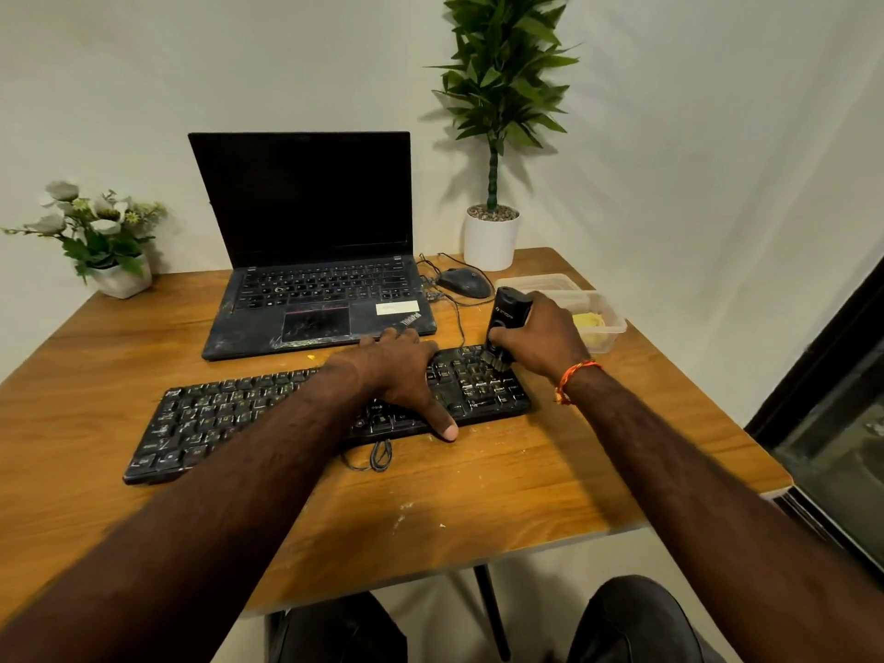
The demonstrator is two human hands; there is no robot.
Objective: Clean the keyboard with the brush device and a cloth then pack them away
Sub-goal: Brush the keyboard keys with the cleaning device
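A dusty black keyboard [229, 418] lies slanted across the wooden table [478, 490]. My left hand [406, 375] lies flat on its right-centre part, fingers straight, thumb over the front edge. My right hand [540, 337] grips a black brush device [507, 318] upright, with its bristles down on the keys at the keyboard's right end. A yellow cloth [589, 323] lies in a clear plastic container [617, 327] just behind my right hand.
An open black laptop [311, 260] stands behind the keyboard, with a wired mouse [464, 282] to its right. A white potted plant [491, 236] is at the back right and a flower pot [122, 279] at the back left. The table's edge runs close on the right.
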